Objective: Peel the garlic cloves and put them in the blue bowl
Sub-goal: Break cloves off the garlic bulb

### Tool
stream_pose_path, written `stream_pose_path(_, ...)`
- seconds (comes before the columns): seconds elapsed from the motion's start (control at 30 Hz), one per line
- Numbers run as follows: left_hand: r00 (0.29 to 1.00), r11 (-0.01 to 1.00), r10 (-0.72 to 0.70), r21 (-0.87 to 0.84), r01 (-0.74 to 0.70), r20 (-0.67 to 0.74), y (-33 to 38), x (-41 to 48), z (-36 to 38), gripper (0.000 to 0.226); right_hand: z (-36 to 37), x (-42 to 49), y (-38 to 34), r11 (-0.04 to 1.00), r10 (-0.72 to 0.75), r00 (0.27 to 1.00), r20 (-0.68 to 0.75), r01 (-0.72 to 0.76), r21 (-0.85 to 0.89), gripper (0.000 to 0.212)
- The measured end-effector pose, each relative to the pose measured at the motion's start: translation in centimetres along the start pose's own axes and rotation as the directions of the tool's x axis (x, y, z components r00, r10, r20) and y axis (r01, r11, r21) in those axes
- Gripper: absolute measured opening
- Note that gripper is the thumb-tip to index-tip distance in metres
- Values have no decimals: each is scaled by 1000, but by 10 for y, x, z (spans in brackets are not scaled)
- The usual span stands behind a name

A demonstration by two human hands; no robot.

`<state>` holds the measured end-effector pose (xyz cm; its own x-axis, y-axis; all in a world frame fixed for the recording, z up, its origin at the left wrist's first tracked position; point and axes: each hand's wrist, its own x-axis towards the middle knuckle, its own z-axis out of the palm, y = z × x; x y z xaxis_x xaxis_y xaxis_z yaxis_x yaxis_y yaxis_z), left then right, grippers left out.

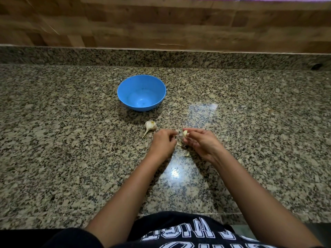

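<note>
Over the desk, our right hand pinches a garlic clove; our left hand curls beside it, its hold unclear. Loose skins lie beneath. We should strip the skin away gently, squeezing lightly. Beyond lie the garlic head and, farther, the empty blue bowl.

I worked at a polished speckled granite counter, its low granite upstand under a brown wood-block wall, overhead light glaring off the stone.
</note>
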<state>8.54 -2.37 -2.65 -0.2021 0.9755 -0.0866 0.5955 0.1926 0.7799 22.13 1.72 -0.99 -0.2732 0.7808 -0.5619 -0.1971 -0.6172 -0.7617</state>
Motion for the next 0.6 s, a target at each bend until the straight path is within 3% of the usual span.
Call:
stream_pose_path(0.23,1000,999,21,25,-21,-1,1,2,-1,17,-4,0,-2,1000,1,1000,-30,-1,-2,19)
stream_pose_path(0.33,995,973,-68,-217,81,68,2,3,0,18,-3,-1,-1,1000,-23,999,-48,23,0,15)
stream_pose_path(0.43,968,824,-171,-512,243,184,3,4,-3,14,-2,-2,0,996,-64,997,-51,61,-59,12)
stream_pose_path(0.5,957,739,-200,-610,287,208,2,5,-3,12,0,-3,1,980,-102,994,-34,95,-175,9)
stream_pose_path(0.6,956,701,-207,-649,294,209,0,6,-2,15,1,-6,2,935,-161,987,-3,151,-319,9)
